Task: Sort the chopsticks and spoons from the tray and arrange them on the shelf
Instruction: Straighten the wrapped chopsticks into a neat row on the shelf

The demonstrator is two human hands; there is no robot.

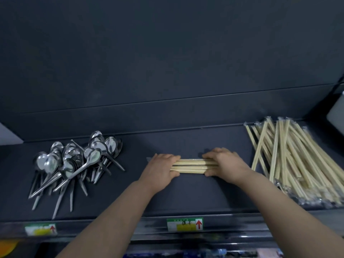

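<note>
A small bundle of pale wooden chopsticks [192, 165] lies crosswise on the dark shelf [186, 194], in the middle. My left hand [160, 170] grips its left end and my right hand [225, 164] grips its right end, fingers curled over the sticks. A pile of several steel spoons [74, 161] lies on the shelf to the left, bowls toward the back. To the right lies a large heap of wrapped chopsticks [296, 161], pointing front to back. The tray is out of view.
The shelf's front rail carries a price label with a red arrow [185, 224] in the middle and another label [41, 229] at the left. A dark back panel [167, 71] rises behind the shelf. A grey object [337, 112] stands at the far right.
</note>
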